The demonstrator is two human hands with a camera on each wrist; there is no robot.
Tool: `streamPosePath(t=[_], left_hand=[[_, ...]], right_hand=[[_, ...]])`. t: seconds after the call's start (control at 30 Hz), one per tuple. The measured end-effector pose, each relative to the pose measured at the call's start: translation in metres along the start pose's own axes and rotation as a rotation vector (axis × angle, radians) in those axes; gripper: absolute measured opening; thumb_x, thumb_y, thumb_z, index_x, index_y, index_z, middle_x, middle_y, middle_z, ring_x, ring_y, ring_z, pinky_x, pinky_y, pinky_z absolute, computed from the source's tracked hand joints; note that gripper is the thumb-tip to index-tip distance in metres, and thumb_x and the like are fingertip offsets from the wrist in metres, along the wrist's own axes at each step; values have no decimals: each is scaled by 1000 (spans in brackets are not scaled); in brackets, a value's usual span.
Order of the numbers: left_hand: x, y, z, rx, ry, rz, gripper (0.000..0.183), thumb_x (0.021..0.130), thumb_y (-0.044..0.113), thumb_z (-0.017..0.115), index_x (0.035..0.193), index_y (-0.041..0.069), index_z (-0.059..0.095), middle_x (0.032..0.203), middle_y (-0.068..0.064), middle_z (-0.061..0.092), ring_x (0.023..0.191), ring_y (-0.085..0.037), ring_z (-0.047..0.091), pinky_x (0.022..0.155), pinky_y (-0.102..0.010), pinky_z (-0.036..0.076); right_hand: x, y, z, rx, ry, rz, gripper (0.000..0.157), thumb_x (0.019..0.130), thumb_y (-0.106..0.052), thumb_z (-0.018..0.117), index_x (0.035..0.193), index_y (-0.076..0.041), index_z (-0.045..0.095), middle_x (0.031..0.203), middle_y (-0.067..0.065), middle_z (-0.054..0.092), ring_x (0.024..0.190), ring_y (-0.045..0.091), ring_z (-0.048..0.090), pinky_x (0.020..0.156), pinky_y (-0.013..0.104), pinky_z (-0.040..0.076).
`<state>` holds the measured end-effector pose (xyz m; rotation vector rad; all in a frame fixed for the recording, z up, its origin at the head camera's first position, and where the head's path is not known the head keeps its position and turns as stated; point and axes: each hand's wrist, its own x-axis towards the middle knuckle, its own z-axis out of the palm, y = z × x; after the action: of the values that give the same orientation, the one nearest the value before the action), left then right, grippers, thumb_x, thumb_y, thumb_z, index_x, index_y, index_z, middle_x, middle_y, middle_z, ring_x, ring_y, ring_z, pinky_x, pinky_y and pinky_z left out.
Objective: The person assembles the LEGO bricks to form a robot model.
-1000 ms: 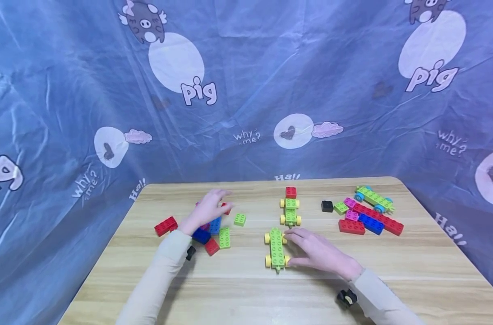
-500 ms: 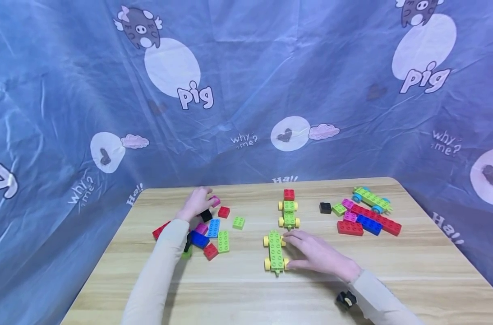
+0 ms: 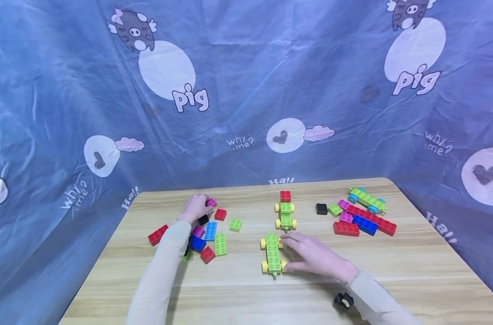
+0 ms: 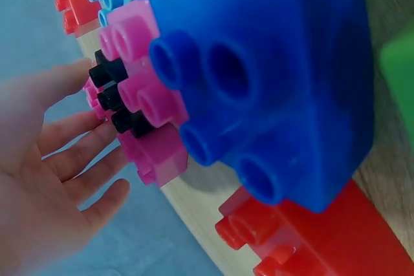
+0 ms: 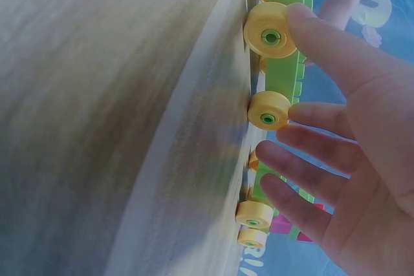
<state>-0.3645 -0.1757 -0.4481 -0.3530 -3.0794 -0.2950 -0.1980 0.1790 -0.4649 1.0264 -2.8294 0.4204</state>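
Observation:
My left hand [image 3: 195, 207] reaches to the back left of the table and pinches a magenta building brick [image 3: 211, 202] between thumb and fingers. In the left wrist view, part of that brick is hidden behind a black brick [image 4: 110, 95]. My right hand [image 3: 317, 258] lies beside a lime-green toy car base [image 3: 273, 253] with yellow wheels. Its fingers are spread, with the thumb [image 5: 317, 33] touching the near wheel [image 5: 270, 30] and the index finger at the far wheel [image 5: 268, 110].
Blue [image 3: 198, 243], light blue [image 3: 210, 230], lime [image 3: 220, 244] and red [image 3: 207, 255] bricks lie around the left forearm. Beyond the car base stands a second yellow-wheeled one [image 3: 286, 216], a red brick [image 3: 285, 196] behind it. More bricks and a blue-wheeled car base [image 3: 367, 200] lie right.
My left hand has moved back over the left pile, lowered to the magenta brick and taken hold of it. The right hand stays at the car base. The head view has shifted slightly.

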Motion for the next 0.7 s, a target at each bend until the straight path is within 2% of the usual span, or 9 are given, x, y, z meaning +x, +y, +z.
streamPosePath(t=[0.17, 0.43, 0.7], left_hand=[[0, 1, 1, -17, 1, -5, 19, 87, 26, 65, 88, 7, 65, 77, -7, 61, 68, -19, 51, 61, -31, 41], [-2, -1, 1, -17, 12, -2, 17, 87, 25, 66, 83, 8, 64, 69, -4, 57, 65, -19, 48, 57, -28, 36], [-1, 0, -1, -29, 6, -18, 20, 86, 22, 66, 100, 7, 67, 81, -7, 64, 71, -19, 53, 62, -31, 44]], right_hand=[[0, 0, 1, -2, 8, -11, 71, 76, -58, 65, 129, -12, 54, 132, 4, 55, 121, 20, 54, 102, 38, 47], [1, -1, 2, -11, 21, -36, 71, 76, -57, 65, 129, -10, 54, 131, 5, 56, 120, 20, 55, 102, 38, 47], [-1, 0, 2, -11, 31, -39, 71, 76, -56, 66, 128, -9, 54, 131, 6, 56, 120, 21, 55, 102, 39, 47]])
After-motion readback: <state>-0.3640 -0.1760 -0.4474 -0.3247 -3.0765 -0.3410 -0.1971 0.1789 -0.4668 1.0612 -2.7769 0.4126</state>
